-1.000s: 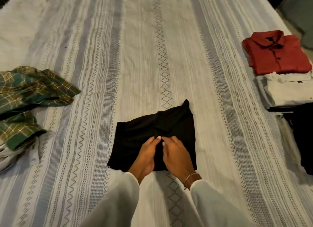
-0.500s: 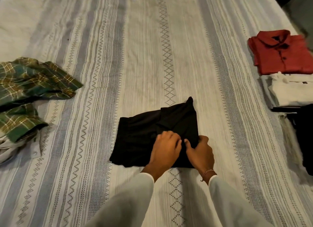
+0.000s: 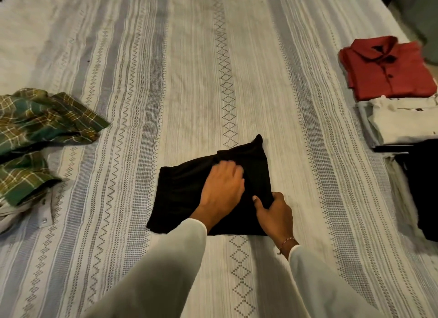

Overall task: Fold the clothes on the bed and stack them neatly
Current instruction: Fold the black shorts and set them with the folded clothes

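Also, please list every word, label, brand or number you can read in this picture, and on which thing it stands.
No text can be read.
Red shirt: dark neck label, too small to read.
White folded garment: small dark tag, too blurred to read.
Black garment, plaid shirt, bedsheet: no text, only woven patterns.

bed: covered by a white bedspread [image 3: 189,80] with grey stripes and bands of zigzags and diamonds running lengthwise
middle: a folded black garment [image 3: 184,194] lies flat on the spread
left edge: a rumpled green plaid shirt [image 3: 40,128], with a bit of white cloth [image 3: 14,211] just under its near end
right edge: a folded red shirt [image 3: 388,71], then a folded white shirt [image 3: 403,123] touching it, then dark clothing [image 3: 424,187] nearest, partly out of view
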